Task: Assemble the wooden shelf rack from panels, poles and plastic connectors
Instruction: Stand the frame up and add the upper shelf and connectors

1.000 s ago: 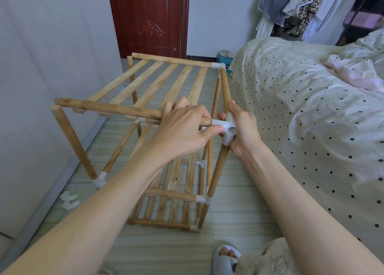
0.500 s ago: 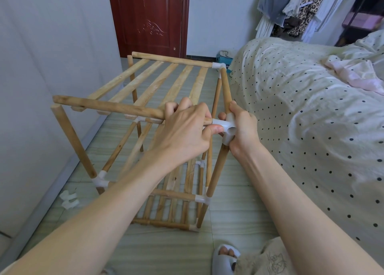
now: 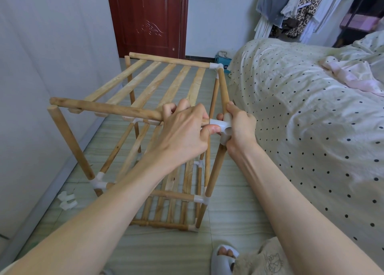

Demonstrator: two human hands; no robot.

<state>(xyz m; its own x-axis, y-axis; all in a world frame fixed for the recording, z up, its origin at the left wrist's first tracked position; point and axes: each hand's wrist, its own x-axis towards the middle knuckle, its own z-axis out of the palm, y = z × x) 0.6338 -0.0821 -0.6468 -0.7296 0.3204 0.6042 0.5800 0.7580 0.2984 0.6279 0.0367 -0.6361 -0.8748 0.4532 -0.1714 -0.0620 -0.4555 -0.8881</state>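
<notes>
The wooden shelf rack (image 3: 153,81) stands on the floor between the wall and the bed, with slatted panels at top and bottom. My left hand (image 3: 185,129) grips the near end pole (image 3: 104,108) of the top panel, close to its right end. My right hand (image 3: 239,127) grips the white plastic connector (image 3: 220,126) at the near right top corner, where the upright pole (image 3: 214,170) and the side pole (image 3: 223,89) meet. The near left upright pole (image 3: 68,137) ends bare, just under the end pole's free tip.
Two loose white connectors (image 3: 66,200) lie on the floor by the left wall. The dotted bed (image 3: 311,119) crowds the rack's right side. A red door (image 3: 147,19) is behind it, hanging clothes (image 3: 301,6) at the back right. My slippered foot (image 3: 225,258) is at the bottom edge.
Both hands keep their holds at the near right corner. The end pole's left tip has crept slightly upward and the rack shifted a little; otherwise nothing has moved.
</notes>
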